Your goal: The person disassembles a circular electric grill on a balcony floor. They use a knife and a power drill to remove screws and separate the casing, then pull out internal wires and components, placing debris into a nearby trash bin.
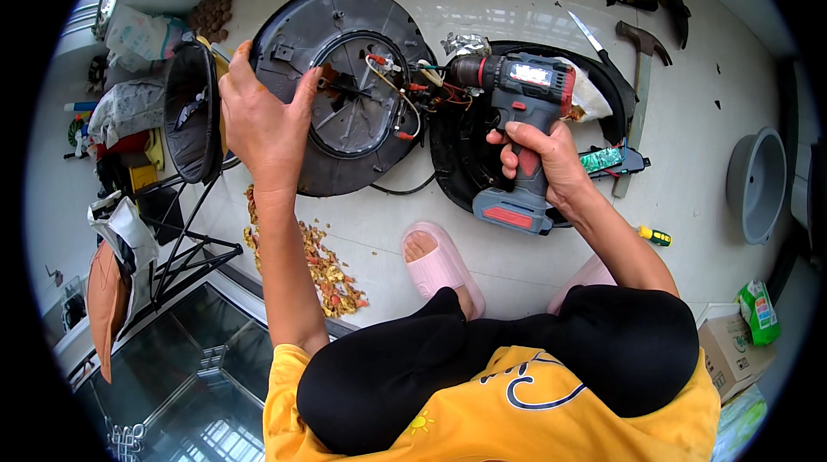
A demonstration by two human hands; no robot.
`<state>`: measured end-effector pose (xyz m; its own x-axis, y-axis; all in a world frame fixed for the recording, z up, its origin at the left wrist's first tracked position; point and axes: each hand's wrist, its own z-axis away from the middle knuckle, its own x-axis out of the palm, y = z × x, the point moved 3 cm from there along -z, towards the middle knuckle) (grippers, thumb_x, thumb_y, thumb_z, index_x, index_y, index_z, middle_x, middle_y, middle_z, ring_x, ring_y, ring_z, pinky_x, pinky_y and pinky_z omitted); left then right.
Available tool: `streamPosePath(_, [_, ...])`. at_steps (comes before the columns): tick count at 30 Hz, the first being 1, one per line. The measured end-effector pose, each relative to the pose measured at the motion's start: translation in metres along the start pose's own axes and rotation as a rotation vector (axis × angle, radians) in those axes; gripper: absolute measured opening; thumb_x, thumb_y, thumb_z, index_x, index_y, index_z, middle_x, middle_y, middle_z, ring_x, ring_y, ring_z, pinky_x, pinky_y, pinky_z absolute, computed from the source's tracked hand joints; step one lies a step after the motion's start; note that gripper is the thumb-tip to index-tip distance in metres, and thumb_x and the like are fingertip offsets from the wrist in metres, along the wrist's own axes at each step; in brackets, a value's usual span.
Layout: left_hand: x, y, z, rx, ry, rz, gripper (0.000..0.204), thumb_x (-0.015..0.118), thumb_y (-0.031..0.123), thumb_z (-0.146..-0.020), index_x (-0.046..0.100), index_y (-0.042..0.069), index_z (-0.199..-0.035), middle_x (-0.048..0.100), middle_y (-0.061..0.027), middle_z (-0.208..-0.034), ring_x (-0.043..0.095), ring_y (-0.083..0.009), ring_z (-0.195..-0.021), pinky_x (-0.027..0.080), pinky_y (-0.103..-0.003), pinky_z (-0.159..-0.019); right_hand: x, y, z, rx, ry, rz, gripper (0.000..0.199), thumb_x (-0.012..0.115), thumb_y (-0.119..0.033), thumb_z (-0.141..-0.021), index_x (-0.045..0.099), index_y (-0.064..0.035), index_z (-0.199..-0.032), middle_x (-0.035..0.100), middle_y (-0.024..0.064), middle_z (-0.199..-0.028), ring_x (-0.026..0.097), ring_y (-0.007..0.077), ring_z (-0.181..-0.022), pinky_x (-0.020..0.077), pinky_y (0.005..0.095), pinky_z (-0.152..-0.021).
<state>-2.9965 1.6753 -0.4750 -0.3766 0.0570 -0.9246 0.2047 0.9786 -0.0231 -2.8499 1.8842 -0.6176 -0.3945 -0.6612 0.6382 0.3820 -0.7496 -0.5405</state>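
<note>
"What's in your right hand?"

"My right hand (549,155) is wrapped round the handle of a grey and red cordless drill (522,117), out at 2 o'clock as I look down. Its chuck points toward 9 o'clock."

"Is the bit on anything?"

"It ends by the red-sleeved wires (417,86), near the edge of the round dark cover (345,117). I can't tell whether it touches."

"And where's that cover?"

"At 11 o'clock, its inner side facing me, with a smaller ring set within it."

"Your left hand?"

"My left hand (265,122) lies on the cover's left part, thumb stretched toward the ring and forefinger along the rim (there's an orange-brown smear on that finger). The other fingers are mostly hidden, so I can't tell whether it grips."

"What's beneath the drill?"

"A dark round base (450,152) on the floor (724,66), with crumpled foil (466,44) at its 11 o'clock and a green circuit board (602,159) by its right edge."

"Any other tools?"

"A hammer (639,100) and a knife (589,36) lie beyond the base, between 1 and 2 o'clock. A green and yellow screwdriver (655,236) is just past 3, nearer me than the grey basin (760,188)."
</note>
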Motion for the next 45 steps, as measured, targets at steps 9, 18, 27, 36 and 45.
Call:
streamPosePath(9, [-0.004,-0.005,-0.006,-0.034,-0.001,0.191,0.062,0.075,0.035,-0.065,0.05,0.007,-0.115,0.058,-0.0126,-0.108,0.056,-0.0283,-0.099,0.045,-0.035,-0.081,0.021,-0.034,-0.005,0.515,0.128,-0.464,0.04,0.057,-0.005,-0.078,0.038,-0.0012,-0.112,0.056,0.0135,-0.086,0.051,0.0106,-0.056,0.0462,0.0243,-0.05])
streamPosePath(18, [0.01,-0.027,-0.012,-0.027,0.015,0.454,0.04,0.069,0.016,-0.073,0.054,0.006,-0.109,0.061,-0.0121,-0.101,0.059,-0.0253,-0.089,0.045,-0.031,-0.078,0.024,-0.023,0.0,0.166,0.074,0.133,0.016,0.057,-0.009,-0.08,0.048,-0.002,-0.092,0.057,0.0095,-0.076,0.05,0.0106,-0.051,0.0439,0.0262,-0.046])
streamPosePath(27, [0.018,-0.034,-0.006,0.01,0.02,0.508,0.041,0.069,0.014,-0.074,0.053,0.003,-0.11,0.06,-0.0115,-0.103,0.059,-0.0223,-0.093,0.043,-0.029,-0.084,-0.009,-0.016,-0.016,-0.126,-0.035,0.64,0.008,0.059,-0.007,-0.077,0.055,-0.0003,-0.08,0.056,0.0062,-0.063,0.051,0.01,-0.046,0.0428,0.0246,-0.044])
streamPosePath(36, [0.012,-0.034,-0.003,-0.036,-0.055,0.533,0.044,0.068,0.014,-0.076,0.05,0.001,-0.115,0.055,-0.0136,-0.111,0.053,-0.0219,-0.102,0.04,-0.029,-0.089,0.0,-0.074,-0.04,-1.076,-0.613,2.1,0.057,0.057,0.0,-0.069,0.045,-0.0143,-0.122,0.051,0.0063,-0.075,0.057,0.0237,-0.066,0.0466,0.0351,-0.055])
streamPosePath(45, [0.0,0.025,0.063,0.078,0.051,0.843,0.007,0.064,0.007,-0.075,0.061,0.001,-0.076,0.053,-0.0117,-0.09,0.054,-0.0224,-0.082,0.045,-0.03,-0.068,0.023,-0.106,-0.061,-1.152,-0.753,2.398,0.065,0.061,-0.002,-0.071,0.041,-0.0258,-0.128,0.052,0.0041,-0.082,0.054,0.0209,-0.075,0.0462,0.031,-0.065])
